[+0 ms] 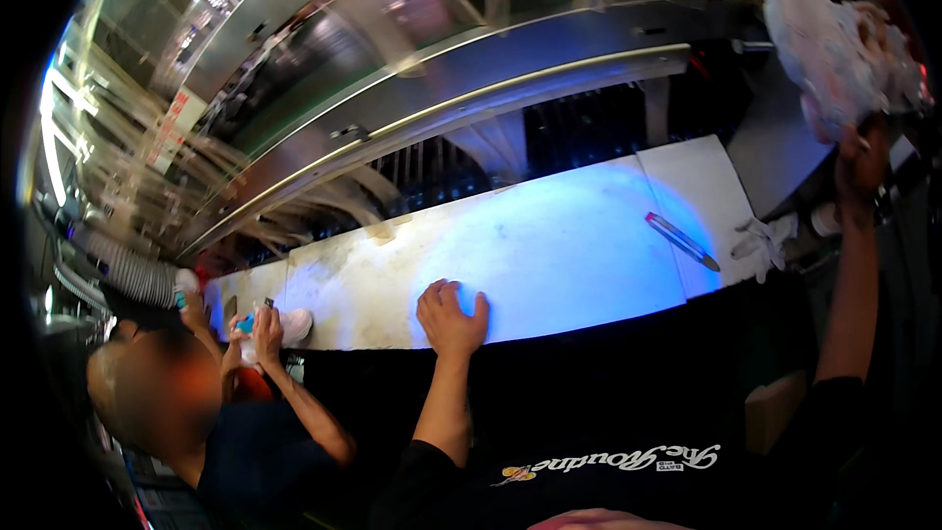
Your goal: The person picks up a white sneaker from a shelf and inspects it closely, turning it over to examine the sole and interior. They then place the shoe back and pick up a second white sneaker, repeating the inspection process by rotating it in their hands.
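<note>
My left hand [453,319] rests on the near edge of the long white work board [373,280], holding nothing. Its fingers are together and the thumb is apart. At the upper right, my raised right hand [863,155] grips a white sneaker [822,49], with its pale sole turned partly toward me. A second pale shape beside the sneaker is blurred, and I cannot tell whether it is part of it. Across the right part of the board lies a slim silver pen-like tool [684,241] with a dark tip and a pink end. A crumpled white glove [763,245] lies at the board's right end.
At the left, a co-worker [265,329] handles a white shoe [294,326] over the board's edge. Bluish light falls on the board's middle. Beyond it runs a metal-railed conveyor [442,103], partly blurred. A ribbed grey hose [132,270] lies at far left.
</note>
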A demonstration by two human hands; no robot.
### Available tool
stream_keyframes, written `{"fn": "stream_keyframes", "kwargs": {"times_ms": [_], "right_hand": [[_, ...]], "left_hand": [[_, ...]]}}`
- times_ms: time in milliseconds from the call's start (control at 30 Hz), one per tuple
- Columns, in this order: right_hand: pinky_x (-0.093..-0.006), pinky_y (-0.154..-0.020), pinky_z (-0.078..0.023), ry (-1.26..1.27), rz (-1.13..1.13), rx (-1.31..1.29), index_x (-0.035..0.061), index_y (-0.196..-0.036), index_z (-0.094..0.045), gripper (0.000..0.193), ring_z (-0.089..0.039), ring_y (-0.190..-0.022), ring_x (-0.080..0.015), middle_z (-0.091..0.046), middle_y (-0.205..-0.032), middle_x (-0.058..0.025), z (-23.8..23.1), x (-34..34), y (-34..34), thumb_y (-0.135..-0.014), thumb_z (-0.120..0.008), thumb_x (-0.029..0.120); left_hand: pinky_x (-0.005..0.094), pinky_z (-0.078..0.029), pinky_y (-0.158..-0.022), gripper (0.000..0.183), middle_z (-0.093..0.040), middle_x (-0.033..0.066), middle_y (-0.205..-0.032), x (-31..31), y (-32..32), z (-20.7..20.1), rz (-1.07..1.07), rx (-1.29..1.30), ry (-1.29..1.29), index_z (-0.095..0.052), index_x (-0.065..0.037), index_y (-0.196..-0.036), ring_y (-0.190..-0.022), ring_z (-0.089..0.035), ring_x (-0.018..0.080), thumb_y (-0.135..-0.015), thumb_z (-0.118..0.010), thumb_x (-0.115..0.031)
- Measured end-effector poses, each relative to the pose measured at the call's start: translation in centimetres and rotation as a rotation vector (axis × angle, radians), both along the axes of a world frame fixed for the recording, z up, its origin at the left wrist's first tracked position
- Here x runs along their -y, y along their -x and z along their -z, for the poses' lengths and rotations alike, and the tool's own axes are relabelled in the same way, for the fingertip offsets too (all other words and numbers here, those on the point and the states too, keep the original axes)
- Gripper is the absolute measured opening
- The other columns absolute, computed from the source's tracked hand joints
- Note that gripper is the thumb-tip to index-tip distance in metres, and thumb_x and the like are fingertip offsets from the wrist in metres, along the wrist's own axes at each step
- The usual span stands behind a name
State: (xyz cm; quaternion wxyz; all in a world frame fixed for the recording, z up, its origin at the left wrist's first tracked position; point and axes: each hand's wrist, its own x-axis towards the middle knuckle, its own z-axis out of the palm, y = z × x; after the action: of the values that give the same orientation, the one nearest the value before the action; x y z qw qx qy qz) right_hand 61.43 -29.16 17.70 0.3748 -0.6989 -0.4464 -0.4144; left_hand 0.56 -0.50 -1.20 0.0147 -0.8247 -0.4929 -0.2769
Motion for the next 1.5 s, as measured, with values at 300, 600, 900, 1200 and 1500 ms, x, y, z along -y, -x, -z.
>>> {"fn": "stream_keyframes", "kwargs": {"times_ms": [300, 600, 900, 1200, 1500], "right_hand": [[-0.0449, -0.083, -0.060, 0.185, -0.338, 0.288, 0.0020, -0.102, -0.071, 0.058, -0.073, -0.100, -0.0353, -0.073, -0.117, -0.0218, -1.4, -0.5, 12.2, -0.068, -0.096, 0.043], [-0.0370, -0.078, -0.059, 0.090, -0.187, 0.411, 0.0050, -0.083, -0.060, 0.039, -0.069, -0.098, -0.0324, -0.068, -0.132, -0.0234, 0.4, 0.8, 14.1, -0.074, -0.093, 0.024], [-0.0385, -0.081, -0.061, 0.077, -0.219, 0.382, 0.0025, -0.090, -0.062, 0.037, -0.070, -0.101, -0.0330, -0.066, -0.137, -0.0246, -0.1, 0.3, 14.7, -0.079, -0.091, 0.021], [-0.0381, -0.082, -0.060, 0.086, -0.215, 0.392, 0.0009, -0.087, -0.067, 0.036, -0.069, -0.101, -0.0327, -0.066, -0.137, -0.0240, -1.4, 0.6, 15.1, -0.074, -0.094, 0.021], [-0.0391, -0.081, -0.061, 0.123, -0.347, 0.126, -0.0034, -0.102, -0.074, 0.066, -0.073, -0.098, -0.0320, -0.071, -0.121, -0.0212, 0.5, -0.4, 17.0, -0.075, -0.093, 0.054]], "left_hand": [[0.0543, -0.045, -0.103, 0.041, -0.064, 0.0188, -0.124, -0.2, 1.6, 0.8, 0.017, -0.025, -0.124, -0.065, -0.006, -0.112, -0.120, -0.057, 0.0418, -0.083, -0.079, -0.031], [0.0535, -0.044, -0.105, 0.044, -0.063, 0.0191, -0.128, -0.5, 0.7, 0.9, 0.004, -0.055, -0.013, -0.066, -0.004, -0.115, -0.122, -0.056, 0.0408, -0.083, -0.078, -0.032], [0.0528, -0.047, -0.100, 0.041, -0.066, 0.0175, -0.120, -0.4, 0.4, 1.1, 0.038, -0.040, -0.077, -0.066, -0.005, -0.113, -0.115, -0.059, 0.0409, -0.084, -0.077, -0.032], [0.0533, -0.044, -0.104, 0.045, -0.064, 0.0198, -0.127, -0.4, 0.9, 0.9, 0.015, -0.049, -0.068, -0.067, -0.004, -0.115, -0.120, -0.057, 0.0414, -0.082, -0.079, -0.032], [0.0542, -0.045, -0.102, 0.043, -0.065, 0.0196, -0.122, -0.2, 1.6, 0.1, 0.005, -0.021, -0.064, -0.067, -0.003, -0.114, -0.118, -0.058, 0.0421, -0.083, -0.080, -0.029]]}}
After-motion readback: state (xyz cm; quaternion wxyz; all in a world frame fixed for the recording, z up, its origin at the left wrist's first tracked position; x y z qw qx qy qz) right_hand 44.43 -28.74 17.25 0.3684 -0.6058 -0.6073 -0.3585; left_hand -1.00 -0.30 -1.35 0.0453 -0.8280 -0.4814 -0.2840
